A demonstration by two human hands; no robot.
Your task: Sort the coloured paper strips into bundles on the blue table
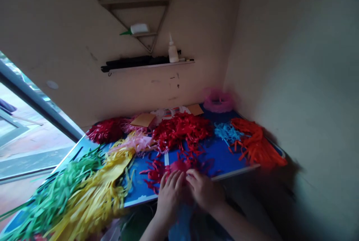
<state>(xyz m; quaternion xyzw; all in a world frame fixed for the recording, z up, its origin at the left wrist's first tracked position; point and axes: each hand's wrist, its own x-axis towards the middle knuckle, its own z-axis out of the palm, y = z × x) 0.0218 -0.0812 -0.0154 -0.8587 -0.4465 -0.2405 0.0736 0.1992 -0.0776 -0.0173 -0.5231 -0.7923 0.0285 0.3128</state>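
At the front edge of the blue table, my left hand lies over a piece of crimson fringed paper, its fingers bent and close together on the near edge. Close beside it, my right hand has its fingers curled in a pinch at the same paper. The paper's cut strips spread out over the tabletop ahead of both hands. Part of the paper is hidden under the fingers, and this area is a little blurred. Just beyond lies a large heap of red paper strips.
Yellow fringe and green fringe cover the table's left side. Pink strips and a dark red bunch lie behind. Blue strips, orange fringe and a pink ring-shaped bundle are at right. A shelf holds a glue bottle.
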